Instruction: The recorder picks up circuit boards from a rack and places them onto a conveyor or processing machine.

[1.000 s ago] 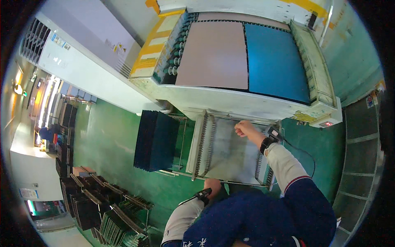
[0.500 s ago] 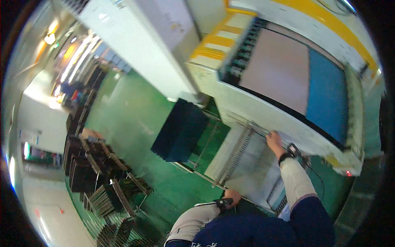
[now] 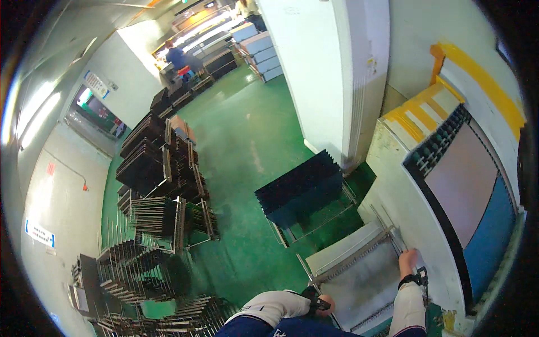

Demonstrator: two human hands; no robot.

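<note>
Low in front of me stands a metal rack (image 3: 355, 257) with slotted bars across it and a pale flat surface (image 3: 368, 283) between them. My left hand (image 3: 325, 305) is closed at its left side rail, though the fingertips are partly hidden. On the opposite rail my right hand (image 3: 409, 260) has its fingers curled round the metal. Both wrists wear black devices. Just beyond this rack, a second rack (image 3: 284, 238) holds a row of dark upright panels (image 3: 303, 194).
A white machine (image 3: 412, 219) with rollers, a pinkish board and a blue surface runs along the right. A white pillar (image 3: 323, 73) rises beyond the racks. Several racks of dark panels (image 3: 143, 163) line the left. In the far background a person (image 3: 177, 56) sits near benches.
My view has swung left, so the machine and both racks appear further right and more of the left-hand racks shows. Both hands remain at the near rack's rails.
</note>
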